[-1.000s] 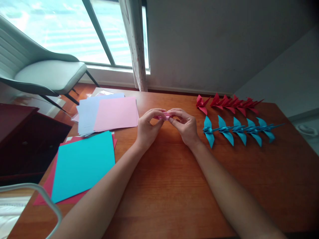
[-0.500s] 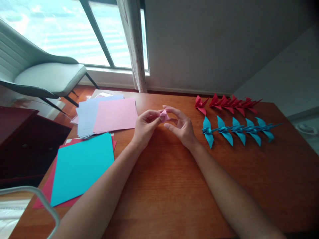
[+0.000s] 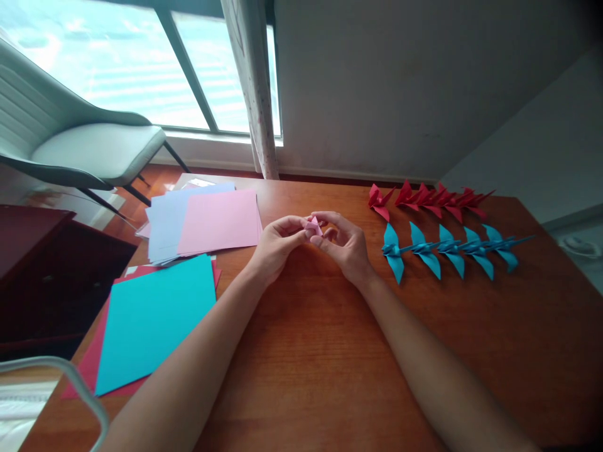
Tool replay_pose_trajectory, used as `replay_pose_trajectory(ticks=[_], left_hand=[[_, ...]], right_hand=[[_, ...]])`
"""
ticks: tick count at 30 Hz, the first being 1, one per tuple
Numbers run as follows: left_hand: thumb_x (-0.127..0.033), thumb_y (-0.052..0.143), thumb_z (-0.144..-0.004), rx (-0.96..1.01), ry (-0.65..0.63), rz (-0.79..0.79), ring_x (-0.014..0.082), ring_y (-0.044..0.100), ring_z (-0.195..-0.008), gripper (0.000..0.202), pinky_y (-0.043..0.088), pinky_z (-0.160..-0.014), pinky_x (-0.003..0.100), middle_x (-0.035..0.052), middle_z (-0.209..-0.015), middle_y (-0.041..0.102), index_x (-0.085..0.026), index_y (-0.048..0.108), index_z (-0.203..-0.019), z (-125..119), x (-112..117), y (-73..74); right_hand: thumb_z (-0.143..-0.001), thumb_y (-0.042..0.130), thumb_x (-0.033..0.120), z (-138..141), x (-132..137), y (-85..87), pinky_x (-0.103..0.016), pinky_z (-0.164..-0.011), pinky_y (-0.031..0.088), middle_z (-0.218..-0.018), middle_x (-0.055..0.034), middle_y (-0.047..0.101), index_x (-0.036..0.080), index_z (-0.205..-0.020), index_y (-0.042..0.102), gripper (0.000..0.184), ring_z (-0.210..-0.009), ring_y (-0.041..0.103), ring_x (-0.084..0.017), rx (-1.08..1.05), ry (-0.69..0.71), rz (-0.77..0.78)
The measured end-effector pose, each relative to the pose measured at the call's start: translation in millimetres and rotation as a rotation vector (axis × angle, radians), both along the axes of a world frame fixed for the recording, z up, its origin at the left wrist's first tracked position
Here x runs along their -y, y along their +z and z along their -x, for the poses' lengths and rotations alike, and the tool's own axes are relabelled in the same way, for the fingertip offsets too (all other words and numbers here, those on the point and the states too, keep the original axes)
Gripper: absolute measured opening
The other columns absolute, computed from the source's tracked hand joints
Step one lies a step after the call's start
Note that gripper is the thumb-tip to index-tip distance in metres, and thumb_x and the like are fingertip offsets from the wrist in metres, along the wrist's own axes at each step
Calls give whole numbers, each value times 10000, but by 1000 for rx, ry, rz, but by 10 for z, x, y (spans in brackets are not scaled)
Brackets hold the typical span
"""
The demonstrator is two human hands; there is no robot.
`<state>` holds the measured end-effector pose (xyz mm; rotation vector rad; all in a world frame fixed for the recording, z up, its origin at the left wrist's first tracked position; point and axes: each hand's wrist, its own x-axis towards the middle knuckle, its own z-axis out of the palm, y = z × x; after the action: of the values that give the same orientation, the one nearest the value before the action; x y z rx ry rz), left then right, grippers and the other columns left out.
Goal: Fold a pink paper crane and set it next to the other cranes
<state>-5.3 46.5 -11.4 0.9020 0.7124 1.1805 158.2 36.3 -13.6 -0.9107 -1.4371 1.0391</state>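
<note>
A small piece of folded pink paper [image 3: 314,226] is pinched between both hands above the wooden table [image 3: 301,351]. My left hand [image 3: 279,245] grips its left side between thumb and fingers. On the other side, my right hand [image 3: 345,246] has its thumb and index finger closed on the paper, the remaining fingers curled. The fingers cover much of the folds, so the full shape cannot be made out. Nearest to the left hand lies a pink paper sheet [image 3: 221,221]; to the right of the right hand stands a row of blue paper cranes [image 3: 450,246].
Red paper cranes [image 3: 424,199] line up behind the blue ones. On the left lie pale lilac sheets [image 3: 162,226], a turquoise sheet [image 3: 157,323] and red paper [image 3: 89,370] under it. Beyond the table are a chair [image 3: 98,147], a window and a curtain [image 3: 257,88].
My right thumb and index finger have closed in on the folded pink paper, where they were spread apart before. The paper has shifted slightly to the right. The view has tilted a little.
</note>
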Motion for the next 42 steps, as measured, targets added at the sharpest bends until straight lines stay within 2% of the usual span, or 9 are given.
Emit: replay_pose_trajectory(ticks=[5,9,13,22,29,33,37,42], left_hand=[[-240,902,-690,5,5,6,149,687,-895,197,504,-865,256,21,-878,761,-182,762,-816,-4,3,2],[-241,899,-697,8,9,20,123,673,-863,189,500,-846,237,12,-875,759,-185,764,-817,-6,5,9],[-234,901,-692,12,14,23,108,659,-828,185,500,-820,221,1,-849,748,-185,767,-809,-12,8,27],[-250,901,-696,14,18,36,110,664,-836,189,508,-813,220,10,-885,757,-183,769,-814,-20,20,52],[-254,898,-702,14,26,30,115,674,-832,197,511,-828,231,9,-861,760,-178,757,-816,-18,24,43],[-255,904,-694,16,29,41,115,681,-830,214,516,-840,236,13,-867,767,-173,749,-816,-23,25,55],[-258,909,-682,26,35,53,125,693,-831,237,523,-842,249,19,-876,774,-175,736,-819,-28,18,51],[-265,911,-681,20,39,49,135,701,-847,252,520,-853,260,28,-893,779,-173,722,-821,-28,12,34]], right_hand=[[-794,806,321,21,-5,-19,-316,-704,517,-1141,-38,727,292,-1130,696,355,-989,667,-206,-71,3,18],[-788,813,312,46,4,-7,-306,-708,521,-1109,-30,730,265,-956,662,231,-1008,683,-204,-133,-8,14],[-805,794,351,50,11,15,-305,-712,528,-1126,-40,722,246,-849,640,191,-1058,684,-213,-74,-12,0],[-817,787,375,27,17,35,-323,-720,546,-1197,-52,732,255,-841,682,161,-1099,690,-231,-55,-25,21],[-822,790,307,31,-1,28,-274,-626,476,-1048,-31,703,249,-846,715,98,-961,678,-177,-79,-54,-48],[-826,784,309,29,-6,25,-276,-622,473,-1039,-33,699,250,-875,730,94,-939,671,-173,-62,-73,-55],[-823,781,324,41,5,29,-286,-633,483,-1030,-33,707,251,-859,708,110,-941,676,-180,-50,-103,-46],[-786,809,338,65,11,30,-283,-653,490,-961,-15,710,243,-867,636,213,-910,682,-177,-101,-150,13]])
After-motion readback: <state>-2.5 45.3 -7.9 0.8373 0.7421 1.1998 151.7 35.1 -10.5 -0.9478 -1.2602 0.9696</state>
